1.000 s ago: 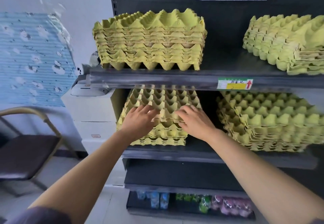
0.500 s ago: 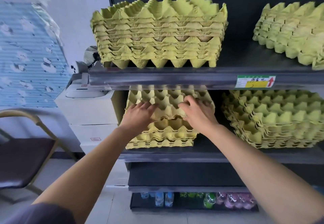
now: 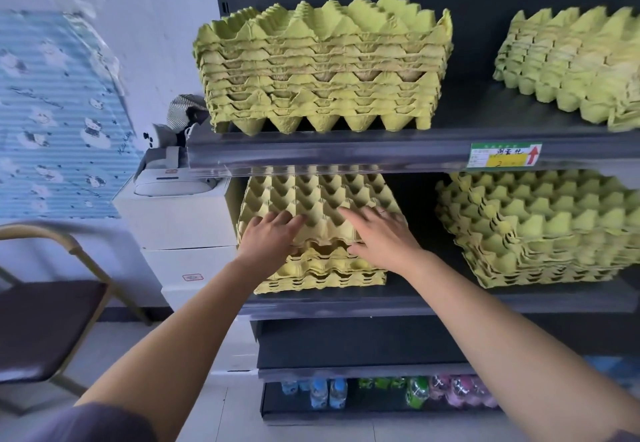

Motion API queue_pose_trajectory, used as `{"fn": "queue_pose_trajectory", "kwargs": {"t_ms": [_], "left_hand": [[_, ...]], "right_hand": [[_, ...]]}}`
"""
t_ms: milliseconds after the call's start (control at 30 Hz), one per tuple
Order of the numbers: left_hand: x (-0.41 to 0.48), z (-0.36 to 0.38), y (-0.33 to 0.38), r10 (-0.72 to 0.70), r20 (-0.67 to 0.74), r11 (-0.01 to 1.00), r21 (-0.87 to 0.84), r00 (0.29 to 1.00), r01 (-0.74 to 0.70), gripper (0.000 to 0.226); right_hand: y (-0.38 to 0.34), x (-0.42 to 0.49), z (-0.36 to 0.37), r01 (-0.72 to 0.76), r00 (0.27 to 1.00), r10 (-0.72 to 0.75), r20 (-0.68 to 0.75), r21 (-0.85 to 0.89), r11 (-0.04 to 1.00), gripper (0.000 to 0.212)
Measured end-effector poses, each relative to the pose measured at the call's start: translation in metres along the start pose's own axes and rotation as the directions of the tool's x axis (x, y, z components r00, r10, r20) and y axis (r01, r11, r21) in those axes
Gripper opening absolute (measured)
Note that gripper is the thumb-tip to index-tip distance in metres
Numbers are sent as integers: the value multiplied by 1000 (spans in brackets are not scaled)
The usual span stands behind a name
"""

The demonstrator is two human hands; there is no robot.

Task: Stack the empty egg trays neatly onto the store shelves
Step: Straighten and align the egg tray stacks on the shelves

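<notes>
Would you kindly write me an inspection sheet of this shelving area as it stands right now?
Surface: dark metal shelves; the upper and middle tiers hold trays.
Job's things: four stacks of yellow-green pulp egg trays: upper-left stack, upper-right stack, middle-left stack, middle-right stack. The middle-left stack's top trays seem not to nest flush with those below.
Clutter: green and yellow price label on the upper shelf edge; plastic bottles on the bottom tier.
Grippers: left hand and right hand lie flat on the middle-left stack's top tray.
Cables: nothing seen.
Surroundings: white cabinet, dark-seated metal chair, blue patterned sheet on the wall.
</notes>
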State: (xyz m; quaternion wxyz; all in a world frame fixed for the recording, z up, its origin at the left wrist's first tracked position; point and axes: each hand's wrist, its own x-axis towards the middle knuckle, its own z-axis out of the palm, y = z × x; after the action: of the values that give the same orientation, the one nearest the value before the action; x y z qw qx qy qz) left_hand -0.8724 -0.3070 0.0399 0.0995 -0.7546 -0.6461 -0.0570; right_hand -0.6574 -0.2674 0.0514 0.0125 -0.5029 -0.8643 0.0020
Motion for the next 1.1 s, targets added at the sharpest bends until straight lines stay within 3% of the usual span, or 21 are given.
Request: {"fn": "queue_pose_trajectory", "kwargs": {"t_ms": [100,200,267,333,400,533,700,867,967,1033,1100], "left_hand": [[-1,0,0,7,-52,1000,-6,999,-7,57],[-3,-1,5,89,-94,996,-4,992,-90,53],[-2,-1,6,160,-162,987,8,974,-161,51],[3,-2,5,189,-245,981,2,951,-194,54],[11,-8,4,144,-241,984,-66,960,-164,58],[28,-8,1,98,32,986,-142,995,-93,69],[36,5,-7,78,204,976,-214,976,-33,73],[26,-28,48,-32,109,963,-263,994,60,54],[17,-48,106,113,45,973,-209,993,-101,37],[12,-53,141,152,111,975,-181,982,-131,50],[8,-46,160,119,242,988,-122,963,-92,78]], "right_hand": [[9,-7,-3,-15,995,16,-102,13,1000,64],[23,-15,-4,-74,935,126,-331,167,983,51],[36,-18,-5,-109,893,215,-395,273,956,45],[50,-20,-6,-151,891,257,-374,290,945,44],[58,-24,-6,-179,927,260,-269,291,940,43],[57,-34,3,-176,981,192,-6,371,912,48],[57,-36,-3,-143,990,141,29,291,946,56],[65,-41,-3,-132,990,107,92,335,933,56],[63,-41,-3,-107,994,95,53,347,932,50],[66,-41,-6,-83,996,89,3,411,908,43],[70,-42,-9,-70,995,99,-33,484,872,38]]}}
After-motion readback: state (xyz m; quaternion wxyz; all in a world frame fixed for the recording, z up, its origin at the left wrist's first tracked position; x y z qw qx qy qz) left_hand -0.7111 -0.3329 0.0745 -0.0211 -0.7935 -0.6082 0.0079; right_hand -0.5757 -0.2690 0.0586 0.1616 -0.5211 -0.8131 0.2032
